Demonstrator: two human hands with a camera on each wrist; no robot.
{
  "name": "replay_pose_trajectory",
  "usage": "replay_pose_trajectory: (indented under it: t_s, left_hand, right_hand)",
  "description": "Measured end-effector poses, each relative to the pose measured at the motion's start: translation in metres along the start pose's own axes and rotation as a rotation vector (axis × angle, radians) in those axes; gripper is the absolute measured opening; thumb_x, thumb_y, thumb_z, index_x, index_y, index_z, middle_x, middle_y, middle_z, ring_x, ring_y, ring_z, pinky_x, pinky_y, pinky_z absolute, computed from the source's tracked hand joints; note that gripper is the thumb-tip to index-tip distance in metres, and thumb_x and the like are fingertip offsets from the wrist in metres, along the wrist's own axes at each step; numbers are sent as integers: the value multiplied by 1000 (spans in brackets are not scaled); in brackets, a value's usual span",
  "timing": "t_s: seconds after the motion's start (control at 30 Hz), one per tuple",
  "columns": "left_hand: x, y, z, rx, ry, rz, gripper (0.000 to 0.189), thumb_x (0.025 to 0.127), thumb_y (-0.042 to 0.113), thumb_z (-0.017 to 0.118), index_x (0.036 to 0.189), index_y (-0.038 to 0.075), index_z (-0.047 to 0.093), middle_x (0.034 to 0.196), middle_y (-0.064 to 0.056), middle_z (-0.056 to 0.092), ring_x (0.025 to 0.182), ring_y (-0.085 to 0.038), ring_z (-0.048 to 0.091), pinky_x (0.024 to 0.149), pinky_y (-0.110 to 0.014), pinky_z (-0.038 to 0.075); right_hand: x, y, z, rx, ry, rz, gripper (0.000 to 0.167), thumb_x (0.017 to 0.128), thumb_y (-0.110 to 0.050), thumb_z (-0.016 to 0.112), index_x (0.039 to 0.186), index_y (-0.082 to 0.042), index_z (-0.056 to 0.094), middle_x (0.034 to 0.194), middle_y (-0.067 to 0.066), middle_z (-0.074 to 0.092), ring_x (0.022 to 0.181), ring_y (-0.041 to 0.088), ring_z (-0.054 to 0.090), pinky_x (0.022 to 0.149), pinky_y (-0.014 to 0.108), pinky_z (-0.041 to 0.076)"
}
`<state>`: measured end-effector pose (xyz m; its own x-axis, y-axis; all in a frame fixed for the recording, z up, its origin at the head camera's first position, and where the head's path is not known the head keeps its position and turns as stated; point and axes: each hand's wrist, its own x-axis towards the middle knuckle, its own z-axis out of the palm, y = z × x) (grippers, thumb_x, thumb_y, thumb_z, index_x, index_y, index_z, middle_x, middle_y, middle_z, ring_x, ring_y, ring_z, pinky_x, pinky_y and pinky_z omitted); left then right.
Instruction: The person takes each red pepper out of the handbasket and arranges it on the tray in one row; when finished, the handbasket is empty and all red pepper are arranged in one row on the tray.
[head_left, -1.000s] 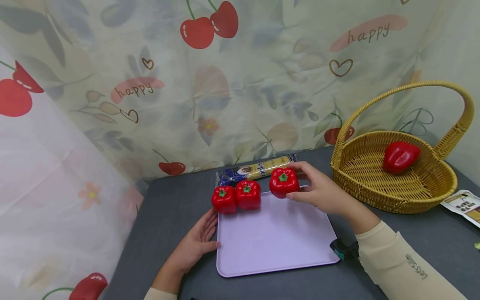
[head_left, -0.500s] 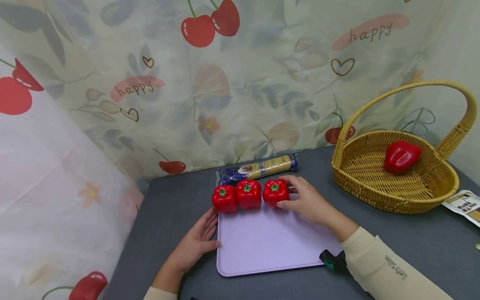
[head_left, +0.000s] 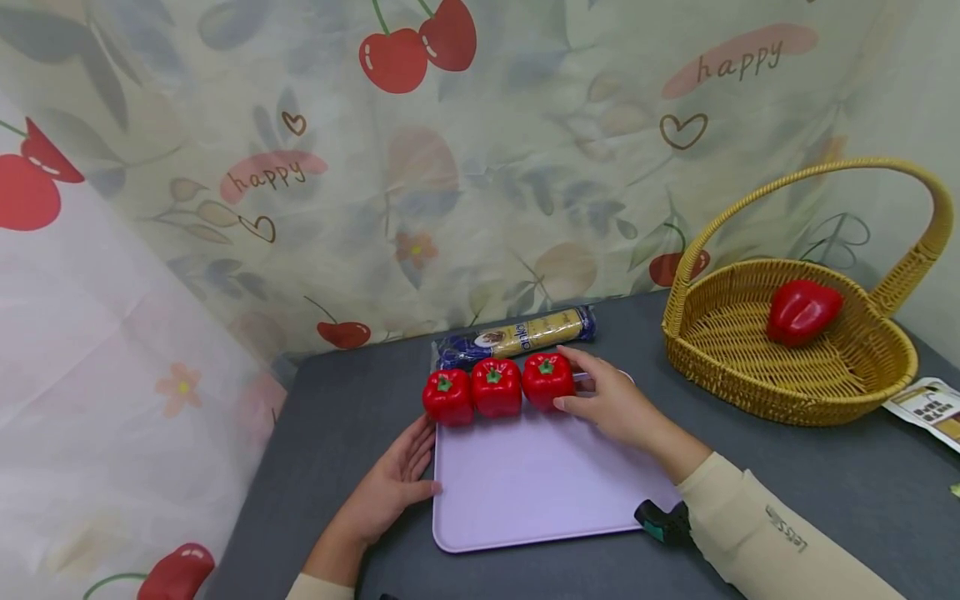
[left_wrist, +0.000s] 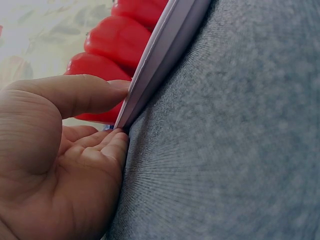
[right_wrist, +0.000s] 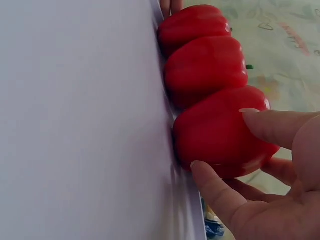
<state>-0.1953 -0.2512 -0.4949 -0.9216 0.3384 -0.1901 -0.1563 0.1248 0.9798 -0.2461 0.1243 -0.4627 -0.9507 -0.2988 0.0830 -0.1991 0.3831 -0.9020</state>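
The step in hand looks like setting the third pepper [head_left: 547, 381] at the far edge of the tray [head_left: 540, 487], just beside the middle pepper [head_left: 496, 388]; the right hand [head_left: 611, 406] holds it between thumb and fingers; the left hand [head_left: 395, 475], fingers extended, touches the tray's left side; next calls, I judge, for a gentle release; another pepper [head_left: 804, 312] lies in the basket [head_left: 787, 404].
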Motion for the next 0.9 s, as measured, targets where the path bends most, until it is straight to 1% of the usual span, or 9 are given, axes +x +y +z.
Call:
replay_pose_trajectory:
  t_s: [0.17, 0.33, 0.53, 0.73, 0.9]
  left_hand:
    - [0, 0, 0, -1, -3, -4, 107, 92, -10, 79, 175, 14, 16, 179, -6, 21, 162, -25, 23, 120, -27, 32]
    - [1, 1, 0, 2, -4, 0, 107, 92, -10, 79, 175, 13, 15, 179, -7, 21, 163, -25, 23, 121, -28, 32]
    - [1, 1, 0, 0, 3, -5, 107, 92, -10, 79, 175, 14, 17, 179, -5, 22, 162, -24, 24, 120, -27, 32]
    - [0, 1, 1, 5, -5, 9, 106, 92, -11, 77, 175, 13, 16, 179, -8, 20, 163, -27, 22, 123, -33, 28]
    - [-1, 2, 1, -2, -3, 9, 105, 92, -12, 77, 175, 12, 17, 179, -8, 20, 163, -27, 22, 124, -34, 27]
  right_hand:
    - [0, 1, 0, 6, 7, 18, 78, 101, -11, 78, 167, -3, 36, 159, 26, 49, 135, 48, 58, 110, 58, 52]
    - [0, 1, 1, 18, 22, 40, 78, 101, -9, 78, 165, -2, 36, 155, 30, 50, 132, 50, 59, 104, 56, 57]
    - [0, 1, 2, 15, 20, 40, 77, 97, -8, 82, 161, 1, 39, 150, 29, 52, 125, 47, 62, 98, 53, 61]
    - [2, 2, 2, 20, 19, 49, 77, 96, -6, 82, 160, 2, 39, 148, 30, 53, 121, 44, 64, 91, 48, 64]
    - [3, 3, 3, 31, 14, 60, 78, 96, -6, 82, 160, 2, 38, 148, 30, 53, 120, 43, 66, 90, 47, 64]
